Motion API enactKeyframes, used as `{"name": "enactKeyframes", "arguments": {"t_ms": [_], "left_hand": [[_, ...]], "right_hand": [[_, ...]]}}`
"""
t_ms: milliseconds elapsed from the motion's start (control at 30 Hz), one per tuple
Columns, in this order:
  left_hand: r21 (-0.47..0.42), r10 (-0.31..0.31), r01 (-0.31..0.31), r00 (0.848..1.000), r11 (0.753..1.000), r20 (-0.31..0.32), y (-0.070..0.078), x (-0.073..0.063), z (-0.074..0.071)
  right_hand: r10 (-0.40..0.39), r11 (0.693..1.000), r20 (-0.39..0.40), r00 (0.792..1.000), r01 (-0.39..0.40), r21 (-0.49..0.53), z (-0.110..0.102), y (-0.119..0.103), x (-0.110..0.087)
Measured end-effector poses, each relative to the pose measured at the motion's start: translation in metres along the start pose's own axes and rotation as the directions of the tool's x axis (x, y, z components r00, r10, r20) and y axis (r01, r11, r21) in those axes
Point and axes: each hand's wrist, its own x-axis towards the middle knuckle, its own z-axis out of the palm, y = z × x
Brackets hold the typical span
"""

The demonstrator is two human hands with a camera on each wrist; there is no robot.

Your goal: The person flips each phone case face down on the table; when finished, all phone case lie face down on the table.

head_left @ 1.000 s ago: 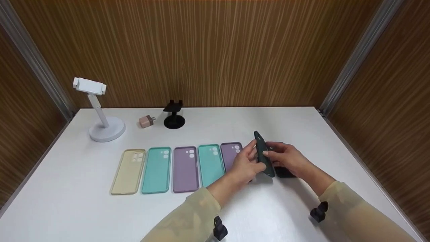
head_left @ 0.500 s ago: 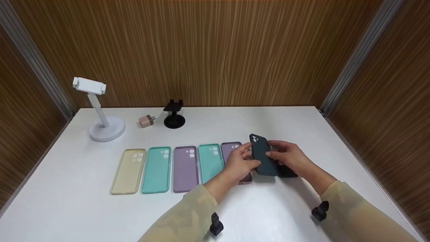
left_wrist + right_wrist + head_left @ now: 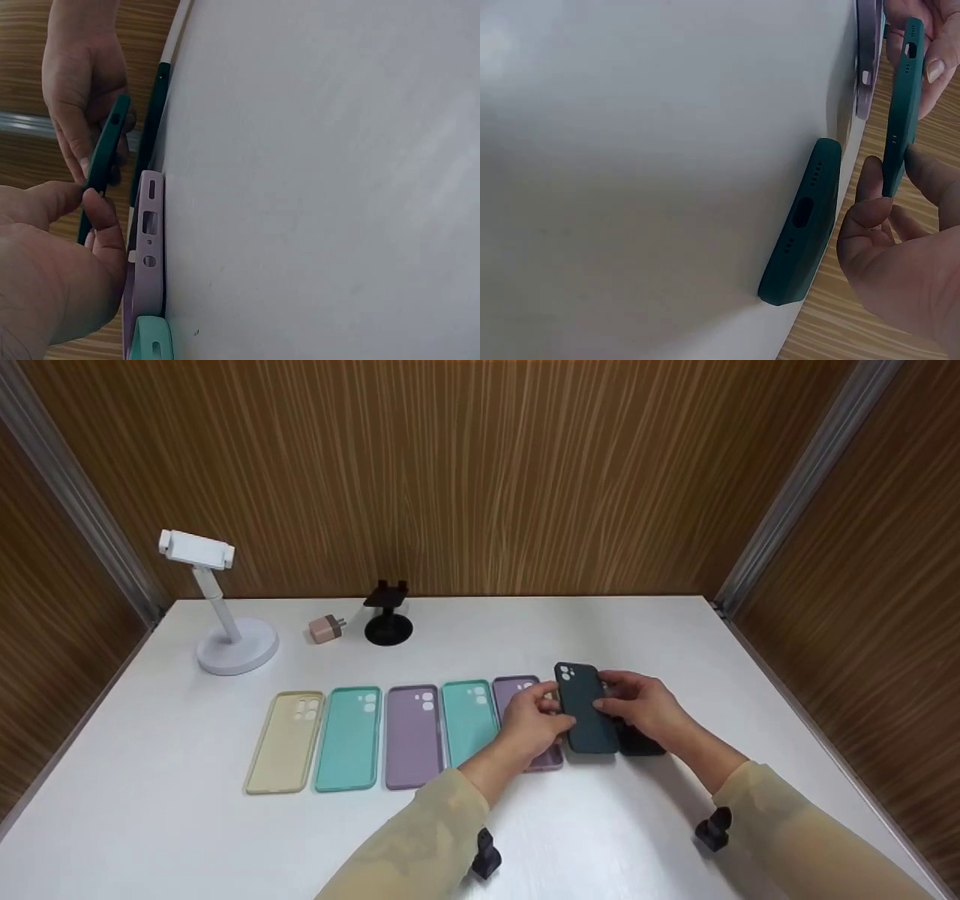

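A dark green phone case (image 3: 587, 712) with two camera holes is held up above the table, its back towards me in the head view. My left hand (image 3: 531, 726) pinches its left edge between thumb and fingers. On the opposite edge, my right hand (image 3: 646, 706) pinches it too. Both wrist views show the held case edge-on and apart from the table. Another dark green case (image 3: 802, 225) lies on the table below my right hand, partly covered in the head view. Next to my left hand lies a purple case (image 3: 149, 247), half hidden by that hand.
Left of the hands, a row holds a turquoise case (image 3: 471, 720), a purple case (image 3: 414, 742), another turquoise case (image 3: 349, 742) and a cream case (image 3: 283, 746). Behind stand a white phone stand (image 3: 238, 649), a pink charger plug (image 3: 325, 629) and a black stand (image 3: 388, 628).
The held green case has turned from nearly edge-on to showing its back, and its top has tipped slightly lower. Both hands keep hold; the left hand shifted slightly left.
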Motion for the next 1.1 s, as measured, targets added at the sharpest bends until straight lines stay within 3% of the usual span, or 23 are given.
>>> {"name": "enactKeyframes", "arguments": {"t_ms": [233, 900, 1100], "left_hand": [[0.06, 0.067, -0.067, 0.998, 0.996, -0.01, -0.006, 0.003, -0.002], [0.151, 0.005, -0.007, 1.0, 0.989, 0.011, -0.01, 0.004, -0.004], [0.206, 0.041, -0.042, 0.999, 0.978, 0.011, -0.012, 0.005, -0.004]], "right_hand": [[-0.033, 0.997, -0.007, 0.999, 0.032, -0.067, 0.003, 0.001, 0.003], [-0.102, 0.988, 0.01, 0.995, 0.103, -0.117, 0.004, 0.008, 0.006], [-0.122, 0.982, 0.015, 0.992, 0.123, -0.144, 0.003, 0.011, 0.005]]}}
